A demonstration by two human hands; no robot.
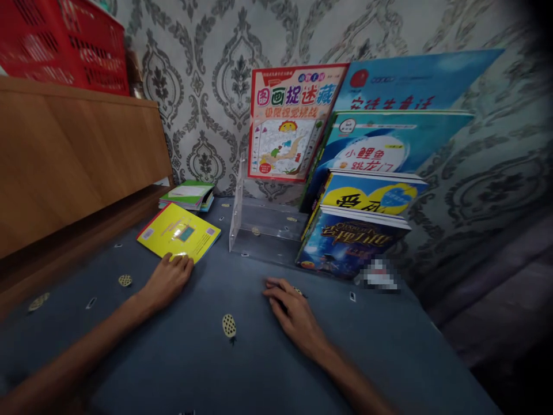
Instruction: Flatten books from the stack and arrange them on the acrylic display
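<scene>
My left hand [167, 280] lies flat on the blue patterned cloth, fingers stretched out, with the fingertips touching the near edge of a yellow book [178, 231] that lies flat. My right hand [292, 314] rests palm down on the cloth with fingers loosely spread, holding nothing, just in front of a clear acrylic book stand [259, 222]. Several books lean in a row at the stand's right side, the nearest a dark blue one [348, 245]. A red-bordered picture book [289, 124] stands upright against the wall behind the stand.
A small stack of thin books [188, 195] lies behind the yellow one. A wooden headboard or cabinet [73, 153] runs along the left, with a red plastic crate [64, 43] on top. Patterned wallpaper is behind. The cloth's edge drops off at the right.
</scene>
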